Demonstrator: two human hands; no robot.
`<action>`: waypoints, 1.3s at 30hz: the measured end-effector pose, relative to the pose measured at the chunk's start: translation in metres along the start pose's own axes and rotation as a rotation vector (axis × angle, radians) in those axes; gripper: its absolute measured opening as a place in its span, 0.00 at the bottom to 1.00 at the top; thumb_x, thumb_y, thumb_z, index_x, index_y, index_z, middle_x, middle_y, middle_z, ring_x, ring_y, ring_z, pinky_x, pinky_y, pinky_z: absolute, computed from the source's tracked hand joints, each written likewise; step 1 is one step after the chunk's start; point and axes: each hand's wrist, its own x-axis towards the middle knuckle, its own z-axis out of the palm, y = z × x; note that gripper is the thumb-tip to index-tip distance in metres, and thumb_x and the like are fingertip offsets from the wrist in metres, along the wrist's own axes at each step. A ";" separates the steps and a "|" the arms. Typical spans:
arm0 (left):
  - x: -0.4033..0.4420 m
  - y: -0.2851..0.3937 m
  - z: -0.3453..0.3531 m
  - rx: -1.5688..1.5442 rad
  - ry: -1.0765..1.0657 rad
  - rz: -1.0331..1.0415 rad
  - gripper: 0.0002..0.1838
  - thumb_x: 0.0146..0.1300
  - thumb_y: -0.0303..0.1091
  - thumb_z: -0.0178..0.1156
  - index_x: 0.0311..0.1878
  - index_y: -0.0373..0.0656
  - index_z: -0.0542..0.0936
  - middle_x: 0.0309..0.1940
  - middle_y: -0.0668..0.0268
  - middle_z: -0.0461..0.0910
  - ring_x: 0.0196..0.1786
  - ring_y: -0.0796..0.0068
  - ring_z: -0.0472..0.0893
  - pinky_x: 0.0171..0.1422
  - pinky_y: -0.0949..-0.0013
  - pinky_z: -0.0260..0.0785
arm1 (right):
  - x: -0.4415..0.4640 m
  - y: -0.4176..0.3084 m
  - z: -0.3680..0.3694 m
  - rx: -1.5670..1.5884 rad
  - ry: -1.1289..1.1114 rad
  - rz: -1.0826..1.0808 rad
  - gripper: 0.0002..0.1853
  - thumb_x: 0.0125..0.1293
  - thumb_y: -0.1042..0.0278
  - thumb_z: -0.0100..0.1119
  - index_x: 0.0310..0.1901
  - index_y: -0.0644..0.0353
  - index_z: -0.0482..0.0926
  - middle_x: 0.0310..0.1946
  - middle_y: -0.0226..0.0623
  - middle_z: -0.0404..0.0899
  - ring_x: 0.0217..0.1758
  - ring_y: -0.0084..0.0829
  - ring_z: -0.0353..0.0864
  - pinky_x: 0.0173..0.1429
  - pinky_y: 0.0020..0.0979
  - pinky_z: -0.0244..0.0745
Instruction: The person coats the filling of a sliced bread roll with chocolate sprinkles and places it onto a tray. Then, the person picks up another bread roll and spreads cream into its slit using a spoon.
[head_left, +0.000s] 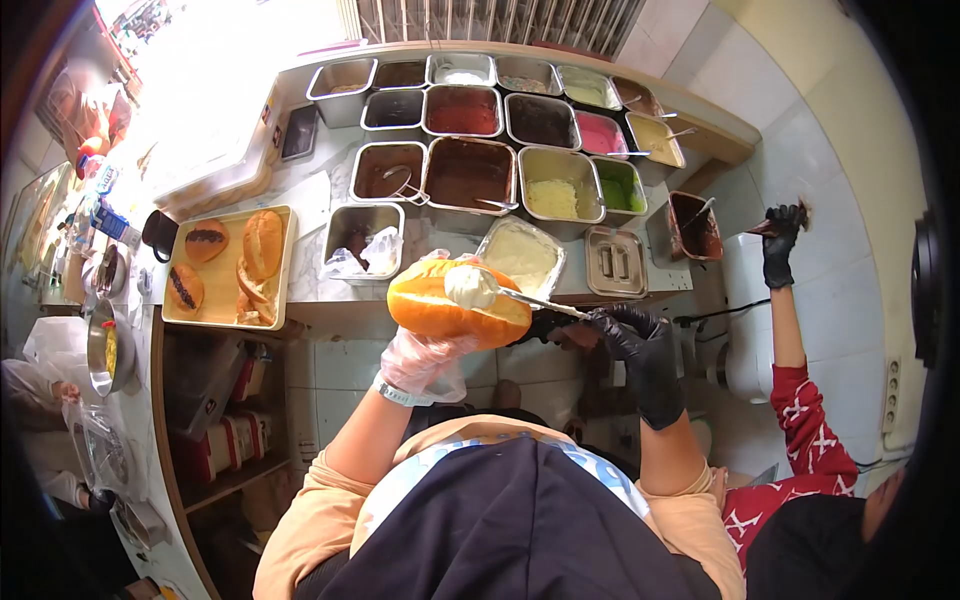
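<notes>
In the head view, my left hand (428,362), in a clear plastic glove, holds a split bread roll (430,305) from below. My right hand (640,355), in a black glove, grips the handle of a metal spoon (540,303). A mound of white cream (471,287) sits on the spoon's end, over the roll's cut; I cannot tell whether it touches the bread. Just behind the roll stands a container of pale cream (522,258).
Several metal tubs of coloured fillings, such as a chocolate one (470,172), stand in rows behind. At left lies a tray (225,318) with rolls. A co-worker's black-gloved hand (780,250) is at right, near a brown-smeared tub (694,226).
</notes>
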 end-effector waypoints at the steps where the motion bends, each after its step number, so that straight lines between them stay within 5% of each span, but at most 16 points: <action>1: 0.000 0.001 -0.002 0.028 -0.018 0.021 0.52 0.39 0.21 0.76 0.68 0.53 0.57 0.65 0.62 0.64 0.69 0.63 0.64 0.73 0.54 0.59 | -0.001 0.000 0.007 0.020 0.024 -0.051 0.07 0.63 0.76 0.61 0.41 0.68 0.83 0.30 0.31 0.83 0.33 0.18 0.79 0.39 0.22 0.73; 5: -0.003 0.008 -0.011 0.098 -0.027 0.068 0.53 0.37 0.23 0.79 0.67 0.53 0.57 0.65 0.62 0.64 0.69 0.64 0.65 0.73 0.56 0.59 | -0.005 0.005 0.020 -0.061 0.034 -0.261 0.09 0.62 0.76 0.63 0.44 0.62 0.83 0.32 0.37 0.85 0.34 0.24 0.82 0.41 0.27 0.76; 11: -0.014 0.031 -0.015 0.069 0.097 0.110 0.53 0.37 0.21 0.78 0.68 0.53 0.59 0.67 0.61 0.63 0.68 0.63 0.66 0.72 0.56 0.60 | -0.008 0.004 0.041 -0.951 0.159 -1.030 0.19 0.52 0.77 0.69 0.47 0.51 0.83 0.21 0.33 0.67 0.23 0.35 0.70 0.30 0.33 0.68; 14: -0.016 0.045 -0.022 0.020 0.113 0.164 0.53 0.39 0.19 0.76 0.69 0.52 0.59 0.68 0.61 0.62 0.69 0.62 0.66 0.72 0.56 0.60 | -0.006 0.017 0.050 -0.992 0.206 -1.123 0.22 0.51 0.77 0.69 0.50 0.51 0.82 0.21 0.30 0.63 0.23 0.32 0.67 0.29 0.33 0.66; 25: -0.032 0.099 -0.030 0.009 0.129 0.116 0.54 0.40 0.18 0.75 0.71 0.54 0.56 0.69 0.62 0.61 0.70 0.62 0.64 0.73 0.54 0.59 | -0.025 0.009 0.069 -1.037 0.332 -1.183 0.22 0.51 0.78 0.66 0.50 0.50 0.83 0.22 0.31 0.64 0.24 0.34 0.68 0.29 0.35 0.65; 32: -0.031 0.095 -0.043 0.117 0.051 0.110 0.57 0.38 0.21 0.78 0.71 0.52 0.53 0.69 0.62 0.60 0.70 0.62 0.64 0.72 0.54 0.61 | -0.026 0.006 0.103 -0.924 0.219 -1.102 0.13 0.55 0.76 0.66 0.43 0.53 0.84 0.21 0.32 0.67 0.22 0.36 0.68 0.26 0.35 0.63; 39: -0.030 0.102 -0.047 0.154 0.109 0.119 0.59 0.36 0.23 0.79 0.71 0.51 0.53 0.70 0.62 0.60 0.70 0.63 0.64 0.72 0.55 0.61 | -0.039 0.015 0.086 -0.994 0.343 -1.086 0.20 0.51 0.79 0.67 0.48 0.52 0.83 0.21 0.31 0.63 0.22 0.34 0.67 0.27 0.34 0.65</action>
